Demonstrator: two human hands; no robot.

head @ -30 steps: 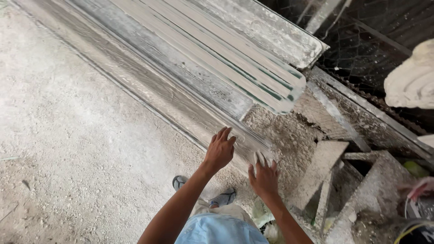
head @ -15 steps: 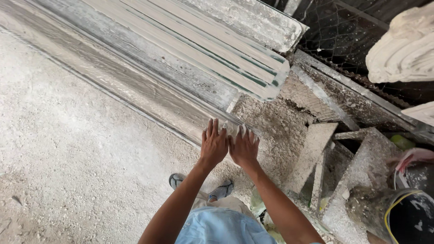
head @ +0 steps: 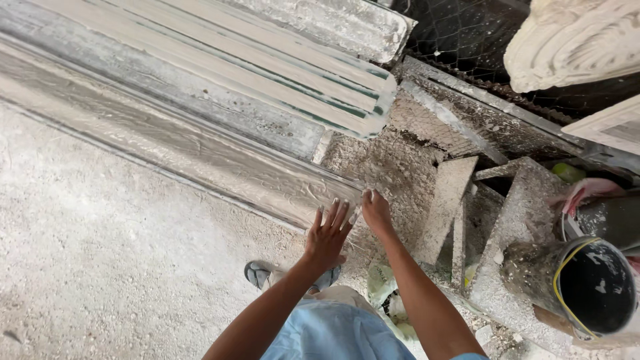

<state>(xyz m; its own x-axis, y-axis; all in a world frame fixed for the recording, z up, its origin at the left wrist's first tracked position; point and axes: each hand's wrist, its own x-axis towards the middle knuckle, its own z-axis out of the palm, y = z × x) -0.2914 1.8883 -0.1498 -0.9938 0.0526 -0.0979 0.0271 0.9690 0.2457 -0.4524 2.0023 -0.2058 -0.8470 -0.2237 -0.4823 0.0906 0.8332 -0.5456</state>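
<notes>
Both hands meet at the lower-centre end of a long plaster moulding (head: 200, 153) that runs diagonally from the upper left. The left hand (head: 328, 233) lies flat with fingers spread on its end; the right hand (head: 377, 212), fingers together, presses the corner. Most of its length looks smoothed, the end seemingly left to finish. A dark bucket (head: 593, 287) stands at lower right.
</notes>
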